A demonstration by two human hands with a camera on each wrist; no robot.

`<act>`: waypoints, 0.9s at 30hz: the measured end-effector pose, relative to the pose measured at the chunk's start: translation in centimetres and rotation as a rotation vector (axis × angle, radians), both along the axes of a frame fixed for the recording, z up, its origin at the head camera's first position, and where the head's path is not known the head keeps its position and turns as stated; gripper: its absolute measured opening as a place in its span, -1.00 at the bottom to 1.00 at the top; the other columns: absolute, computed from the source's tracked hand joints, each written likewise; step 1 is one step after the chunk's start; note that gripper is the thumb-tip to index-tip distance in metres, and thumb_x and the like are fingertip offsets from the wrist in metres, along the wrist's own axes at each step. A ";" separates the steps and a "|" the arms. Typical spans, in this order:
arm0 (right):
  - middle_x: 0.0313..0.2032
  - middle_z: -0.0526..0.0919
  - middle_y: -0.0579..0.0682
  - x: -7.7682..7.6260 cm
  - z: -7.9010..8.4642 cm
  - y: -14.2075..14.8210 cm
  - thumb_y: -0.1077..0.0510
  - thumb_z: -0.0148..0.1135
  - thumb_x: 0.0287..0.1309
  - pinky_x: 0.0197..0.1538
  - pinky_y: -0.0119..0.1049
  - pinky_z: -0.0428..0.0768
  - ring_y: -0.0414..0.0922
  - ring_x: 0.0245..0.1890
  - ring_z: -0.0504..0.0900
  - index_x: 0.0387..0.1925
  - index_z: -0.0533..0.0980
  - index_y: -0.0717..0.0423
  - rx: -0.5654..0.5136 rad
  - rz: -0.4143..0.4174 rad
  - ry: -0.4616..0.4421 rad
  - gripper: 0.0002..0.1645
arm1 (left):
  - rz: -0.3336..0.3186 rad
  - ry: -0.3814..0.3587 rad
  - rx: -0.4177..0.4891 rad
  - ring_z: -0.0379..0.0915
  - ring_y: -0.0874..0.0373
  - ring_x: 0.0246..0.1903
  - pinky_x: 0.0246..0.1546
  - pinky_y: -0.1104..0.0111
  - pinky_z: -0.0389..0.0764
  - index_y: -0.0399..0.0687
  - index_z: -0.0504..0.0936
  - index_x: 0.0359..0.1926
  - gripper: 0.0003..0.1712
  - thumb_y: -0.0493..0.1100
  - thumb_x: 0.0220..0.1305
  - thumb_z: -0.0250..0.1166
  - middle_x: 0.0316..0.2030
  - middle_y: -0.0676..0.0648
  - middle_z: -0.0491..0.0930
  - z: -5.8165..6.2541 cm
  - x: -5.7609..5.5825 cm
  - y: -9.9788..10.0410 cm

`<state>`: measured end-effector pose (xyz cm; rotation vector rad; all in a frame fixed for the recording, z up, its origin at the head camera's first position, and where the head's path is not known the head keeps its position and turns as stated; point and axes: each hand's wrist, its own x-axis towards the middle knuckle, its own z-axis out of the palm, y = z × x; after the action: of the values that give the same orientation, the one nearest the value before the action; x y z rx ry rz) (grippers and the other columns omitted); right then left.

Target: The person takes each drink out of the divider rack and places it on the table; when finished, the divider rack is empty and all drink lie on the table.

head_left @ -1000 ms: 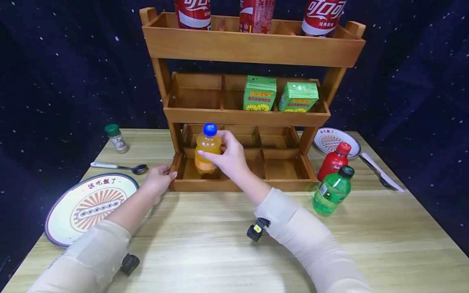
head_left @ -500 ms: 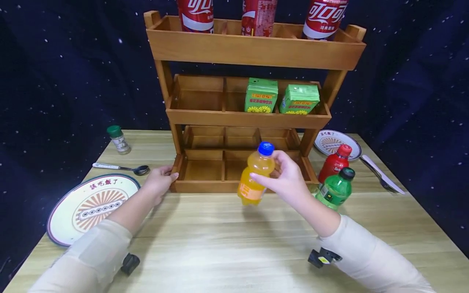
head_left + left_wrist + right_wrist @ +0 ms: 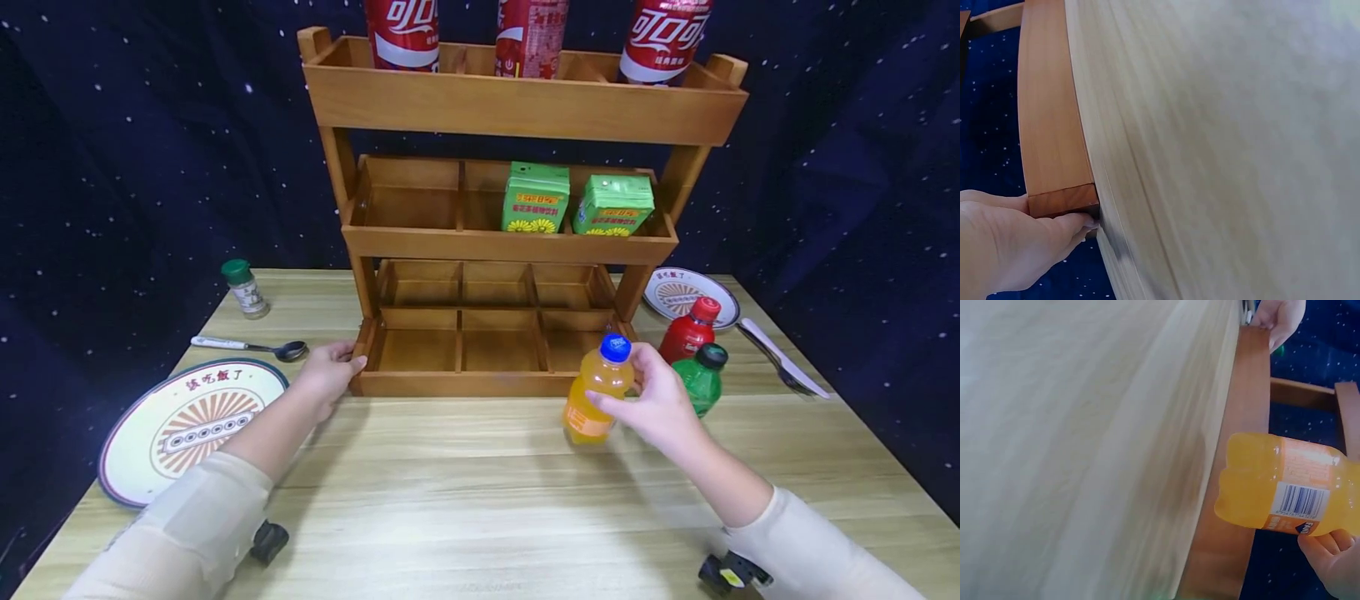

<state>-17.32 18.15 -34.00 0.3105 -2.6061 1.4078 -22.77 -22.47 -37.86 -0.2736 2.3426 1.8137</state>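
My right hand (image 3: 656, 400) holds a bottle of orange soda (image 3: 592, 404) with a blue cap, slightly tilted, in front of the right end of the wooden shelf rack (image 3: 510, 243). In the right wrist view the bottle (image 3: 1279, 484) shows its barcode label, with fingertips and thumb against its side. At the rack's lower left corner, my left hand (image 3: 327, 375) grips the end of the bottom tier. The left wrist view has the thumb of that hand (image 3: 1019, 240) against the board's end (image 3: 1063, 200). A green bottle (image 3: 701, 379) and a red bottle (image 3: 686, 329) stand just beyond my right hand.
Red cola cans (image 3: 405, 37) stand on the top tier, and two green drink cartons (image 3: 536, 200) on the middle one. Left lie a plate (image 3: 127, 450), a spoon (image 3: 287, 351) and a green-lidded shaker (image 3: 246, 292). Right are another plate (image 3: 716, 292) and a knife (image 3: 780, 354).
My right hand has carried the orange soda bottle out of the bottom tier's left compartment, rightward and toward me, close to the green bottle. The left hand stays on the rack's corner.
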 end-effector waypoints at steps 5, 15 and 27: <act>-0.06 0.47 0.18 0.2 -0.5 0.8 0.01 0.42 -0.17 0.08 0.04 0.39 0.10 -0.03 0.44 0.00 0.24 0.27 0.048 -0.033 -0.019 -0.23 | -0.004 0.004 -0.007 -0.02 -0.15 0.24 0.22 0.17 0.11 -0.39 -0.08 0.31 -0.36 -0.31 0.31 -0.02 0.28 -0.35 0.00 0.0 0.0 0.0; -0.07 0.46 0.16 -0.1 -1.1 1.4 0.11 0.38 -0.12 0.07 0.01 0.40 0.08 -0.02 0.44 0.00 0.22 0.25 0.035 -0.048 0.002 -0.30 | -0.001 0.010 0.025 0.01 -0.14 0.23 0.21 0.19 0.15 -0.41 -0.10 0.30 -0.37 -0.32 0.32 -0.04 0.27 -0.37 0.01 0.0 0.1 0.1; 0.16 0.36 0.00 -0.9 6.6 1.1 0.02 0.41 -0.16 0.17 -0.19 0.33 -0.11 0.14 0.33 0.20 0.18 0.12 -0.047 -0.064 0.253 -0.11 | -0.002 0.010 0.002 -0.06 -0.14 0.25 0.23 0.17 0.07 -0.40 -0.11 0.31 -0.36 -0.30 0.32 -0.03 0.28 -0.35 -0.04 -0.1 0.1 0.1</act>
<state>-18.17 19.21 -27.37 0.3690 -2.3554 1.3121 -22.67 -22.41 -37.92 -0.2633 2.3468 1.8206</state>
